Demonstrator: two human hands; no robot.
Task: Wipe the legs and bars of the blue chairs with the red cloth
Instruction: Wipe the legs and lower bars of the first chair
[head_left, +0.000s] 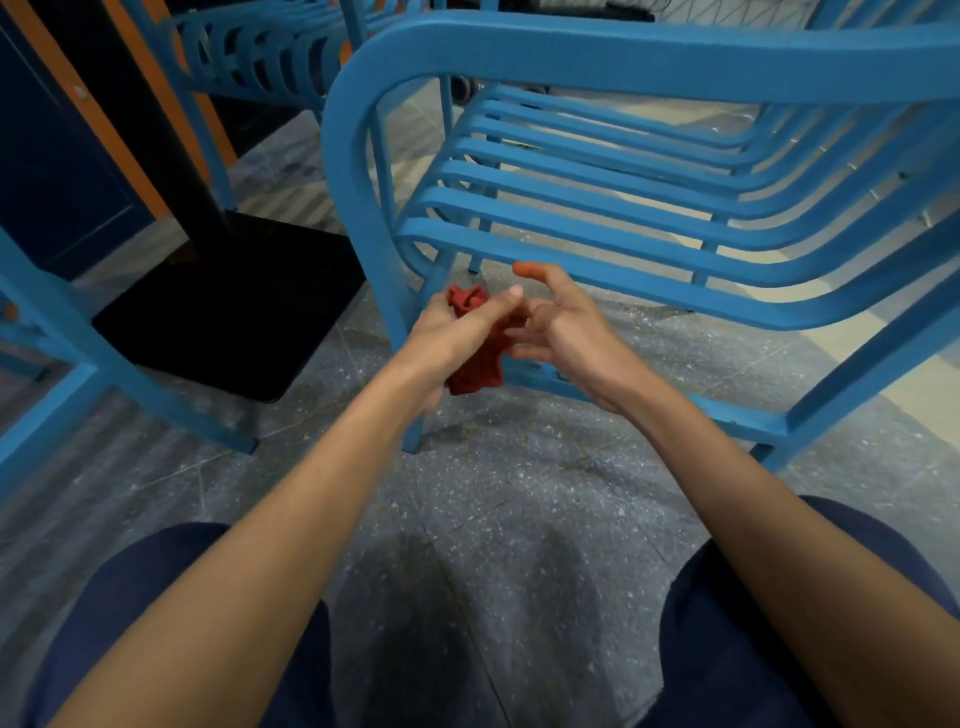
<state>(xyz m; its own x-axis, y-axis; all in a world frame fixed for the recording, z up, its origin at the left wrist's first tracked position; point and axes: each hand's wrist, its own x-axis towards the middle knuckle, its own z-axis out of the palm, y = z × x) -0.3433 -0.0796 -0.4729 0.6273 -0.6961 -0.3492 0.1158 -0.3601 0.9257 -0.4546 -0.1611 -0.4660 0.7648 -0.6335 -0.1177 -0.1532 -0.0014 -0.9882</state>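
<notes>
Left hand (452, 338) is gripping the crumpled red cloth (475, 358) tightly, low beside the front leg of the blue slatted metal chair (597, 208); right hand (563, 332) is touching the cloth, fingers (535, 273) spread wide; person is crouching over speckled grey floor (519, 493).

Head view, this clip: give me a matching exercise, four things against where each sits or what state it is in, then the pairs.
Things:
1. crumpled red cloth
2. black square table base
3. blue slatted metal chair
4. right hand

Places or states:
A. on the floor at the left, under a dark post
B. straight ahead, seat slats facing the camera
C. bunched between both hands
D. fingers spread, touching the cloth's right side

Pairs: 1-C, 2-A, 3-B, 4-D. The left hand grips the cloth.
</notes>
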